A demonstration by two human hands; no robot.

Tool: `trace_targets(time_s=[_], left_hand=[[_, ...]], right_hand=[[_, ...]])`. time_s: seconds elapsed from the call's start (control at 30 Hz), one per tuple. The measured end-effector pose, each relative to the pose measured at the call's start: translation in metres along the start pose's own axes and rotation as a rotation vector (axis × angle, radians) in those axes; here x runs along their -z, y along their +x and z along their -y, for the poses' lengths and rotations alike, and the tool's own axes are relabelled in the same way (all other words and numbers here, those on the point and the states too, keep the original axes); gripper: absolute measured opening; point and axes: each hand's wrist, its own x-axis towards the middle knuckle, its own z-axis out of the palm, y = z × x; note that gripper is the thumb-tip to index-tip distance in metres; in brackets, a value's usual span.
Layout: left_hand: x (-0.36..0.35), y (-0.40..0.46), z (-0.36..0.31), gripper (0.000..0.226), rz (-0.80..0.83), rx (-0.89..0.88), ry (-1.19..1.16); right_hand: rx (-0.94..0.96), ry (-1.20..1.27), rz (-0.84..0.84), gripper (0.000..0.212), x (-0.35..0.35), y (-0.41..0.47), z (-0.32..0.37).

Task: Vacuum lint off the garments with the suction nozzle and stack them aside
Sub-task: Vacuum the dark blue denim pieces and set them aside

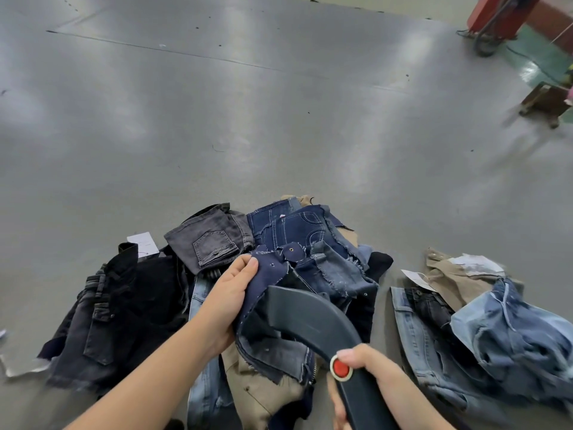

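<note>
Grey work surface (279, 119) heaped with denim pieces, vacuum nozzle at work.
Left hand (229, 293) grips a dark blue denim piece (273, 321) atop the middle pile; right hand (369, 373) is wrapped round the handle of the dark nozzle (310, 318), thumb beside its red button (341, 368), mouth against that piece. Lighter jeans (483, 330) lie heaped to the right.

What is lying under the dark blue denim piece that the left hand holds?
Under the dark blue denim piece a khaki garment and light blue jeans show. The suction nozzle covers its middle; deeper layers are hidden.
</note>
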Motion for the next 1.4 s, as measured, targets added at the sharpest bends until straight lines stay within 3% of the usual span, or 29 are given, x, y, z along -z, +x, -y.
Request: trace_targets(time_s=[0.07, 0.17, 0.3, 0.5, 0.6, 0.67, 0.8, 0.87, 1.03, 1.1, 1.17, 1.23, 1.33, 1.4], left_hand=[[0.0, -0.001, 0.0, 0.019, 0.012, -0.003, 0.012], [-0.004, -0.002, 0.002, 0.02, 0.032, -0.002, 0.097], [-0.008, -0.004, 0.0, 0.018, 0.057, -0.008, 0.194], [-0.004, 0.005, -0.02, 0.036, -0.116, 0.16, -0.188], [0.009, 0.022, -0.025, 0.049, -0.037, 0.037, -0.357], [0.014, 0.032, -0.01, 0.051, -0.055, 0.058, -0.249], [0.018, 0.049, 0.05, 0.036, -0.071, 0.26, 0.327], [0.018, 0.061, 0.071, 0.041, -0.083, 0.284, 0.507], [-0.011, 0.094, 0.104, 0.071, -0.388, 0.238, 0.546], [-0.028, 0.103, 0.116, 0.097, -0.603, 0.357, 0.455], [-0.042, 0.117, 0.124, 0.112, -0.694, 0.469, 0.276], [-0.046, 0.13, 0.128, 0.105, -0.716, 0.495, 0.118], [-0.035, 0.139, 0.126, 0.051, -0.754, 0.379, 0.256], [-0.022, 0.14, 0.121, 0.031, -0.72, 0.254, 0.308]], right_hand=[[0.081, -0.069, 0.026, 0.065, 0.002, 0.003, 0.0], [0.17, 0.182, -0.029, 0.03, 0.006, 0.006, 0.004], [0.291, 0.335, -0.173, 0.029, 0.021, 0.009, 0.017], [0.369, 0.4, -0.222, 0.031, 0.024, 0.004, 0.018], [0.363, 0.344, -0.226, 0.039, 0.018, 0.008, 0.015], [0.334, 0.346, -0.228, 0.042, 0.015, 0.011, 0.013], [0.287, 0.391, -0.24, 0.03, 0.012, 0.013, 0.014], [0.284, 0.426, -0.267, 0.024, 0.014, 0.013, 0.015], [0.313, 0.443, -0.351, 0.021, 0.029, 0.013, 0.017], [0.327, 0.432, -0.37, 0.021, 0.034, 0.013, 0.019], [0.346, 0.407, -0.368, 0.024, 0.039, 0.013, 0.022], [0.352, 0.37, -0.355, 0.036, 0.041, 0.014, 0.023], [0.362, 0.332, -0.348, 0.055, 0.043, 0.017, 0.023], [0.367, 0.333, -0.341, 0.06, 0.044, 0.017, 0.023]])
